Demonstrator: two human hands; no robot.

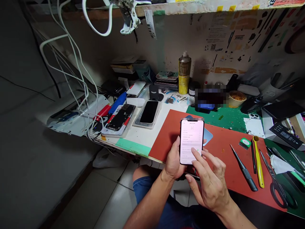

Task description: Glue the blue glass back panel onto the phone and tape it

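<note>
A smartphone (190, 135) with a lit, pale settings-like screen is held upright in my left hand (173, 159), whose palm and fingers wrap its lower left side. My right hand (212, 178) is spread in front of the phone's lower half, one fingertip over the screen, touching or very close to it. The thumb of that hand stands apart, below the phone. Behind the phone, a light blue flat piece (208, 136) lies on the red-brown work mat (164, 133). The phone's back is hidden.
Tweezers (243, 167), a yellow brush (258, 162) and scissors (274, 178) lie on the right. A phone with a dark screen (149, 112) and an opened phone (121, 117) lie on the left. A yellow spray can (184, 73) stands behind. White cables (81, 70) hang at left.
</note>
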